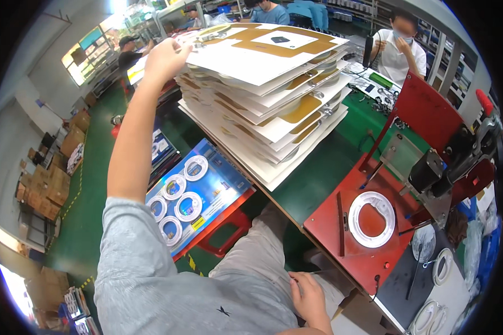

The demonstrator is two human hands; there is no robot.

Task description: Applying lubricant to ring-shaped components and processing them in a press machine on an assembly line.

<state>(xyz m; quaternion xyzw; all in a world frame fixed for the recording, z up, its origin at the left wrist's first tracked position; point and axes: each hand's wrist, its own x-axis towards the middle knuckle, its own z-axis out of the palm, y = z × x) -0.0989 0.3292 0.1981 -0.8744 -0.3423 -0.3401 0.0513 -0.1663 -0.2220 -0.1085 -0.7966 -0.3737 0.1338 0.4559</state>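
My left hand [166, 59] is raised at the far left corner of a tall stack of flat printed cardboard sheets [262, 67]. Its fingers are bent and closed at the edge of the top sheet; whatever they pinch is hidden. Small shiny pieces [211, 37] lie on the stack close to those fingertips. My right hand [308, 297] rests on my lap with loosely bent fingers, and nothing shows in it. On the red fixture [330, 223] to the right lies a white plastic ring [371, 219], apart from both hands.
Several white rings [188, 206] lie on a blue printed sheet [218, 178] left of my legs. A lever press [458, 151] rises above the fixture. More rings [442, 267] sit at the lower right. A person [399, 53] sits across the green table.
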